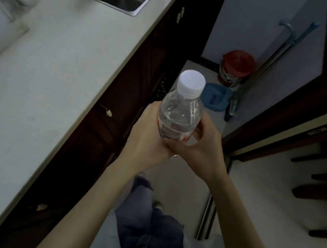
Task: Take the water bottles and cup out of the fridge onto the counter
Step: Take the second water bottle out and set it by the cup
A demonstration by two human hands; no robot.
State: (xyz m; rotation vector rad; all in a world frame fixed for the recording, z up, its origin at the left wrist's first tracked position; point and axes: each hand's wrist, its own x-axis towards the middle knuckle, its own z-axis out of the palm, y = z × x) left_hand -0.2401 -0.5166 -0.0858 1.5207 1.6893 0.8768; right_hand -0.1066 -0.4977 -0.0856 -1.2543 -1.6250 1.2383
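While both hands, left hand [150, 134] and right hand [201, 148], wrap fingers around the bottle [179, 113] at frame centre, over the floor, it may drop short of the worktop [45, 77] at left if the grip loosens.

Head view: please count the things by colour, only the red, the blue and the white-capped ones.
Red: 1, the bucket
Blue: 2, the dustpan and the wall hook
White-capped: 1, the water bottle, held by both hands
Total: 4
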